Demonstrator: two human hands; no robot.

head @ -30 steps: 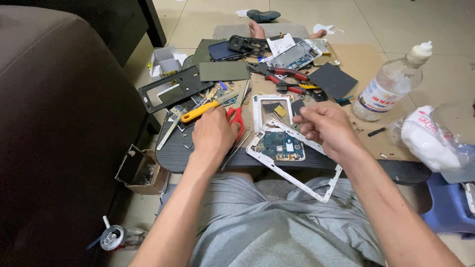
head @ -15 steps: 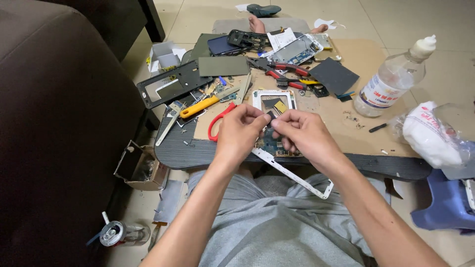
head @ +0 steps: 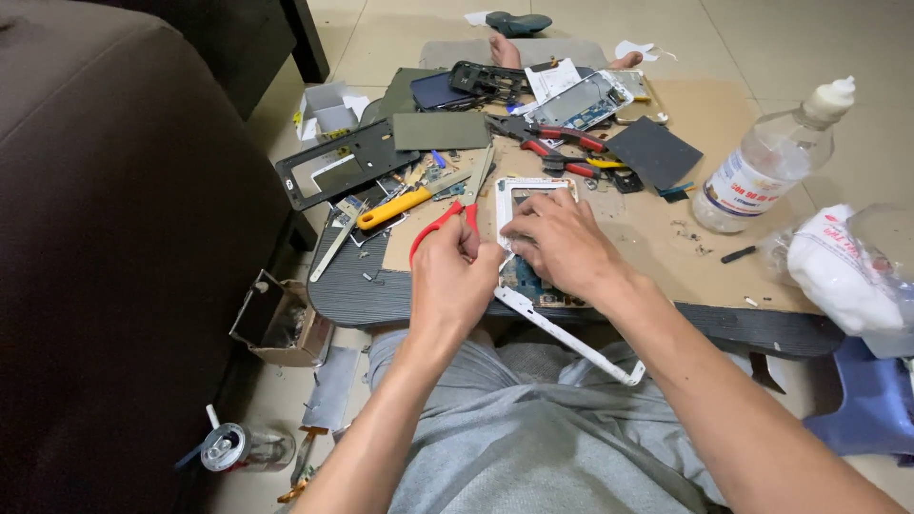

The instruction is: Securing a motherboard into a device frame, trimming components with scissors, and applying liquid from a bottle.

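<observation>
The person sits at a low board (head: pixel 666 247) strewn with phone parts, both hands meeting over a white phone frame (head: pixel 533 195) with a blue circuit board (head: pixel 519 281) set in it, near the board's front edge. The left hand (head: pixel 457 271) is curled, fingertips pinched at the frame's left side, though what exactly it grasps cannot be told; the red-handled scissors (head: pixel 447 214) lie just beneath and beside its knuckles, blades pointing toward 12 o'clock. The right hand (head: pixel 562 243) lies fingers-down over the frame, pressing on it, its grip hidden by the hand's own back. A loose white frame strip (head: pixel 571 338) juts off the board toward 5 o'clock, over the person's grey-clad lap. At 10 o'clock from the hands lies a yellow-handled tool (head: pixel 395 207), and farther out a black phone frame (head: pixel 333 167). At 12 o'clock sit red-handled pliers (head: pixel 557 143) and an opened phone (head: pixel 581 100). At 2 o'clock stands a clear plastic bottle (head: pixel 762 167) with a white cap, and at 3 o'clock a white bundle in plastic wrap (head: pixel 843 266).
</observation>
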